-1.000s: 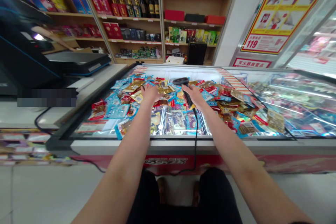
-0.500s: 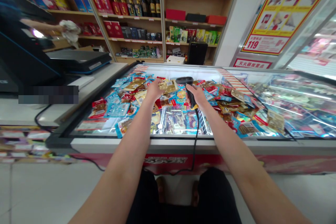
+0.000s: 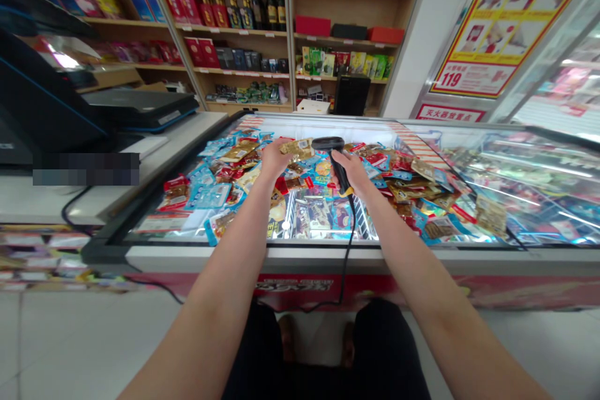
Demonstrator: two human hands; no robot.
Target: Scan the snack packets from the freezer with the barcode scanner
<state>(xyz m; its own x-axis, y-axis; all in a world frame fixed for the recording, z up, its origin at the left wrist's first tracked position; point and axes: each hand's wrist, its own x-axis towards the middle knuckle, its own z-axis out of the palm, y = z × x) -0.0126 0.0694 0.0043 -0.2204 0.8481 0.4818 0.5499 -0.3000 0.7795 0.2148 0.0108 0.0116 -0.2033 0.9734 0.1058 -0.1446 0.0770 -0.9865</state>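
My left hand is closed on the left end of a gold snack packet, held up over the heap. Wrapped round the handle of a black barcode scanner is my right hand. The scanner's head is beside the packet's right end, and its cable hangs over the freezer's front edge. Beneath both hands, many blue, red and gold snack packets lie spread on the glass top of a chest freezer. Through the glass, packaged goods show inside a wire basket.
To the left, a counter carries a dark screen device and a flat black unit. Behind the freezer stand shelves with boxes and bottles. More packets lie on the right.
My left hand has shifted slightly left with the gold packet, and the scanner has moved a little left too. At the far left, another person's arm with a white cloth has left the view.
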